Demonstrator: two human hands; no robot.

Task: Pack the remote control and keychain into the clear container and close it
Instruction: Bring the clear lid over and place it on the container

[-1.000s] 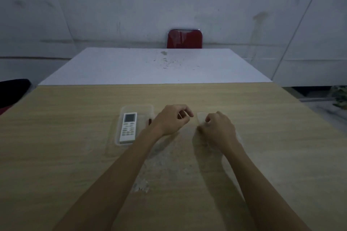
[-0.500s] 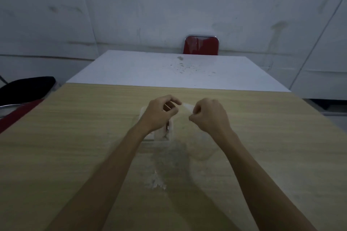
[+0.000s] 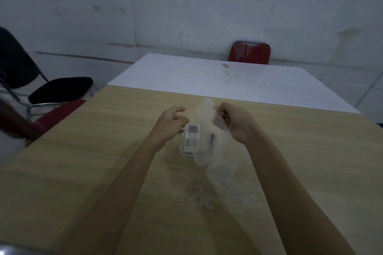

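A white remote control lies inside the clear container on the wooden table. Beside it in the container rests a small dark keychain, seen through plastic. My right hand grips the clear lid, tilted up over the container's right side. My left hand hovers at the container's left edge, fingers apart, holding nothing.
A white table abuts the far edge of the wooden one, with a red chair behind it. A black folding chair and a red seat stand at the left. Whitish scuffs mark the wood near me.
My right hand has lifted the clear lid and swung it over the container. My left hand let go and opened beside the remote. The view has turned left.
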